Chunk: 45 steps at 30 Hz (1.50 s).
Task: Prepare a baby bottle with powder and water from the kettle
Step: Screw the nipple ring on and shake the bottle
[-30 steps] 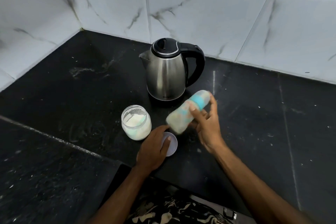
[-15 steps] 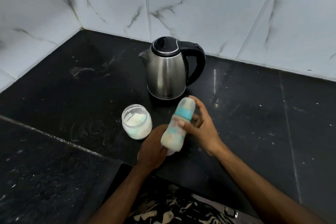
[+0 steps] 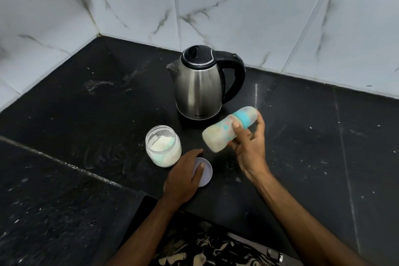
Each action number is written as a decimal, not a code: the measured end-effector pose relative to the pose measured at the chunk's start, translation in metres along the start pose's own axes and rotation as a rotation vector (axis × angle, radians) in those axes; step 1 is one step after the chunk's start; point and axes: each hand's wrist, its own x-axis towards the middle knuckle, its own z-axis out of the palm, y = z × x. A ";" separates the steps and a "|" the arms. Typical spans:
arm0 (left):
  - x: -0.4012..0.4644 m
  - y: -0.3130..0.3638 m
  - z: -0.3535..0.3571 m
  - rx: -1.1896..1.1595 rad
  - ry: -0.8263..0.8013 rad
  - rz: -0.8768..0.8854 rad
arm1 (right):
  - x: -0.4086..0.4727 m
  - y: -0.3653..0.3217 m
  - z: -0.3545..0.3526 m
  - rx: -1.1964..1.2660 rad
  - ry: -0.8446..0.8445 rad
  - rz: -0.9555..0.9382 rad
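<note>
1. Standing here watching, I'd say the job is nearly wrapped up. The baby bottle [image 3: 231,128] is capped with its teal collar on and looks full of milky, cloudy liquid, so powder and water seem to be in already. My guess is this is the shaking/mixing bit.
2. The right hand [image 3: 248,147] has its fingers and thumb wrapped round the bottle near the collar, holding it tipped almost sideways above the black counter [image 3: 302,147], just in front of the kettle [image 3: 198,84] and not touching it.
3. The left hand [image 3: 183,177] lies flat on the counter, fingers relaxed, resting on a pale round lid [image 3: 205,171]. It isn't gripping it.
4. Still to do, I reckon: set the bottle down upright and put that lid back on the powder jar [image 3: 163,146], which stands open just left of the lid, about half full of white powder.
5. The bottle itself: pale, translucent, faint coloured print, a bit motion-blurred. The kettle's lid is down.
</note>
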 end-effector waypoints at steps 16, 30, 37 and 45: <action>0.000 -0.001 -0.001 -0.041 0.010 -0.012 | -0.011 0.003 0.000 -0.175 -0.158 -0.018; 0.001 0.002 -0.002 0.009 0.016 0.017 | 0.004 -0.002 -0.005 0.032 0.017 -0.022; -0.001 0.006 -0.005 0.005 0.020 0.037 | 0.001 -0.007 -0.007 -0.039 -0.069 -0.013; 0.000 0.003 -0.003 -0.017 -0.010 -0.008 | -0.014 0.006 -0.002 -0.241 -0.288 0.038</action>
